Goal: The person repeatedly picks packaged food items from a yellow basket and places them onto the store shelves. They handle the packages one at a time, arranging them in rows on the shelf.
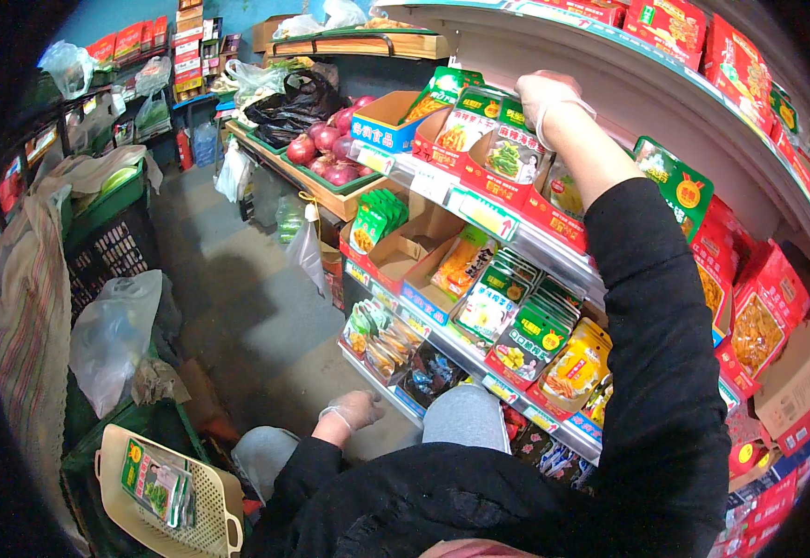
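My right hand [550,97], in a clear disposable glove, reaches up to the shelf. It grips the top edge of a green-and-black food pouch [513,150] printed with a leafy seaweed dish. That pouch stands in a red display box [492,190]; my fingertips are hidden. Beside it on the left, another box holds a green-and-white pouch [471,125]. Low down near my knees, my gloved left hand [354,410] hangs with loosely bent fingers and nothing visible in it. A cream plastic basket [115,481] at lower left holds several similar pouches [157,481].
Lower shelves carry packed pouches [495,293] and a partly bare carton [412,240]. Red onions [321,146] fill a green tray beyond. Left of the aisle floor [251,335] stand a dark crate [108,251] and a plastic bag [115,342]. An upper shelf edge [628,49] overhangs my right arm.
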A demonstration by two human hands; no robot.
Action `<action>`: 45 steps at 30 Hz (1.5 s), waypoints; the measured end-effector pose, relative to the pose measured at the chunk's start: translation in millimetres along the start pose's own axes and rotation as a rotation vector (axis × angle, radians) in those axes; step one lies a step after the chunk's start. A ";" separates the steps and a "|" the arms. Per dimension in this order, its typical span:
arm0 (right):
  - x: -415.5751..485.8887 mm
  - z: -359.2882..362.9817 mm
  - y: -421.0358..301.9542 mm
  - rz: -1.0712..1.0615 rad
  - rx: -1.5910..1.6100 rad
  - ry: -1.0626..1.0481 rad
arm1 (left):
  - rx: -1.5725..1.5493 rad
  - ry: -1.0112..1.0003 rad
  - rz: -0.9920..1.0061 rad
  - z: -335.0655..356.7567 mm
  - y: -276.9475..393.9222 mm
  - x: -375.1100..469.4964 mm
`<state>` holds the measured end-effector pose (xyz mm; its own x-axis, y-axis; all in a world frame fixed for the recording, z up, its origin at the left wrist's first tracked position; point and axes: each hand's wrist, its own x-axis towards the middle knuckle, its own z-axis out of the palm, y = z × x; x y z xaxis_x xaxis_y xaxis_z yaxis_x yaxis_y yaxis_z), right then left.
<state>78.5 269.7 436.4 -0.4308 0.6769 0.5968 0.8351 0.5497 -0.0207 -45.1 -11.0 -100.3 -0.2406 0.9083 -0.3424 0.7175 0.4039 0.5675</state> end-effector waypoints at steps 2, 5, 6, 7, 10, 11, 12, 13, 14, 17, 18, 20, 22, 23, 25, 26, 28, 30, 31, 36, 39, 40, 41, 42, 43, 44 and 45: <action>11.1 3.8 7.4 -0.072 -0.175 0.016 | 0.011 -0.021 0.000 -2.7 1.4 0.5; 0.8 5.0 -4.7 0.028 0.124 0.083 | 0.046 -0.043 -0.018 -1.0 1.0 -1.8; 3.5 2.7 -3.3 -0.031 0.032 0.081 | 0.064 -0.039 -0.013 6.0 -7.4 4.4; 8.8 3.1 4.0 -0.081 -0.069 0.085 | 0.086 -0.035 0.004 7.0 -8.3 9.4; 15.9 11.5 9.6 -0.067 -0.016 0.115 | 0.049 0.038 0.028 15.7 -18.2 6.7; 10.9 13.7 6.3 0.010 0.157 0.118 | 0.070 0.033 0.054 17.3 -21.8 8.3; -3.1 3.4 -2.9 -0.124 -0.086 0.117 | 0.081 0.025 0.080 22.9 -27.1 12.4; -0.3 -2.0 5.7 -0.204 -0.238 0.078 | 0.107 0.011 0.116 18.7 -22.3 10.7; 1.8 -3.0 10.6 -0.154 -0.166 0.068 | 0.116 -0.019 0.080 13.6 -16.5 10.2; -3.9 -7.3 -1.2 -0.106 -0.096 -0.042 | 0.114 -0.085 0.001 2.2 3.8 -9.6; -6.8 -12.2 -5.3 -0.183 -0.179 -0.017 | 0.115 -0.068 0.021 4.2 -0.8 -2.8; -13.4 -20.4 -13.0 -0.290 -0.264 -0.013 | 0.107 -0.036 0.039 14.6 -9.5 2.6; -25.1 -24.0 -26.1 -0.237 -0.212 -0.092 | 0.136 -0.104 0.016 10.1 -3.7 0.7; -28.0 -23.0 -27.6 -0.210 -0.187 -0.132 | 0.151 -0.138 0.006 8.3 -0.6 -0.8; -10.7 -9.5 -17.2 -0.244 -0.193 -0.161 | 0.122 -0.109 0.001 5.3 0.3 -7.3; -7.5 -6.9 -12.4 -0.253 -0.173 -0.133 | 0.110 -0.095 0.006 3.6 0.9 -7.1; -7.0 -8.9 -16.4 -0.305 -0.116 -0.033 | 0.125 -0.097 0.023 0.2 1.9 -5.1; -6.8 -14.1 -27.9 -0.375 -0.042 0.115 | 0.133 -0.070 0.063 -0.6 -2.6 -0.2; -14.5 -17.2 -40.6 -0.443 -0.007 0.120 | 0.125 -0.046 0.086 6.5 -11.1 3.7; -86.8 -5.6 -116.6 -0.752 0.247 0.100 | 0.035 -0.017 0.081 9.1 -19.1 -12.0; -149.5 33.9 -157.7 -0.935 0.421 -0.010 | 0.089 -0.011 0.061 23.6 -23.2 -9.0; -170.8 61.9 -163.1 -0.971 0.561 0.003 | 0.092 0.027 0.069 31.6 -28.0 -5.6; -197.1 65.5 -165.6 -0.918 0.472 -0.157 | 0.093 0.065 0.082 39.9 -31.5 1.7; -219.9 85.8 -160.8 -0.941 0.597 -0.194 | 0.068 0.076 0.082 44.4 -33.2 10.1; -238.8 116.5 -152.2 -0.881 0.675 -0.278 | 0.051 0.081 0.085 44.8 -31.9 14.9; -262.4 142.9 -145.6 -0.738 0.815 -0.485 | 0.082 0.075 0.068 45.3 -28.1 14.0; -289.6 196.9 -138.5 -0.601 1.270 -0.654 | 0.117 0.073 0.052 45.0 -25.8 12.4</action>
<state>20.2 93.9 108.5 -0.9367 0.1141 0.3309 -0.1932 0.6197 -0.7607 -37.2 -15.1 -152.8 -0.2449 0.9348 -0.2571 0.8007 0.3445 0.4901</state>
